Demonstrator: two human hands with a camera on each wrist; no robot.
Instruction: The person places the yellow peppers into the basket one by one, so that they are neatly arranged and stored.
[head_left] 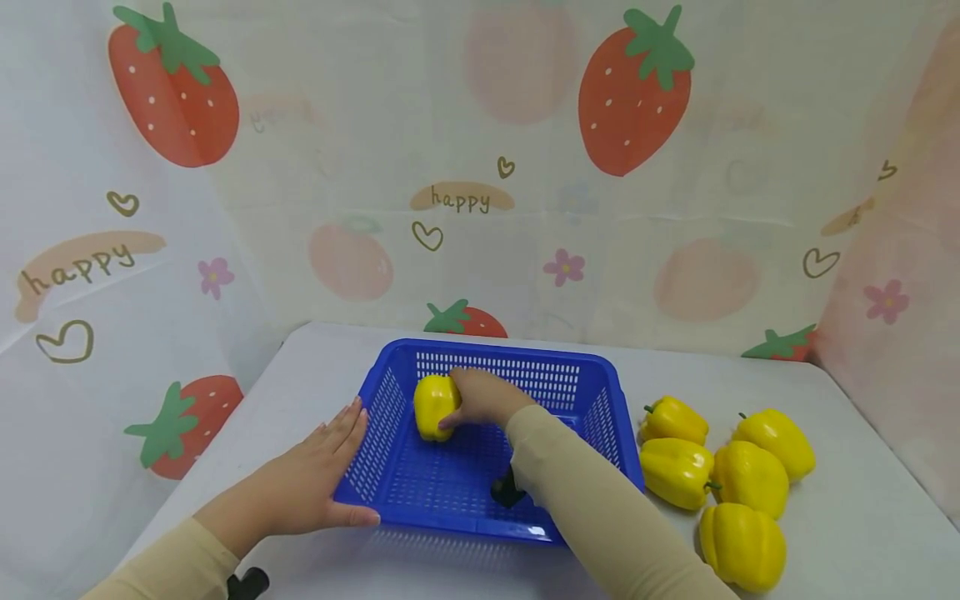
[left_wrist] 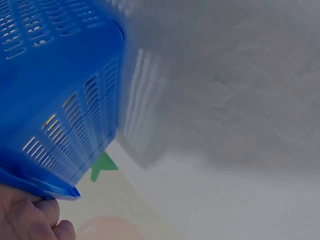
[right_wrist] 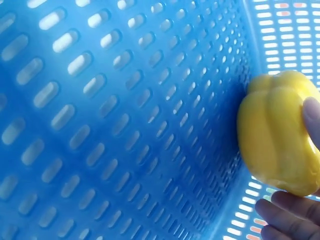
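Note:
A yellow bell pepper (head_left: 435, 407) is in the blue plastic basket (head_left: 442, 522), near its far left corner. My right hand (head_left: 483, 398) reaches into the basket and holds this pepper from the right, thumb on the near side. The right wrist view shows the pepper (right_wrist: 280, 131) by the perforated basket wall, with the thumb and fingers (right_wrist: 290, 217) around it. At the basket's near left corner, my left hand (head_left: 311, 479) rests with fingers extended along the left rim and thumb at the front. In the left wrist view, knuckles (left_wrist: 30, 220) show against the rim.
Several more yellow bell peppers lie on the white table (head_left: 847, 542) right of the basket, including one at the front (head_left: 742, 547) and one at the back right (head_left: 775, 443). A strawberry-printed curtain (head_left: 637, 217) encloses the back and sides.

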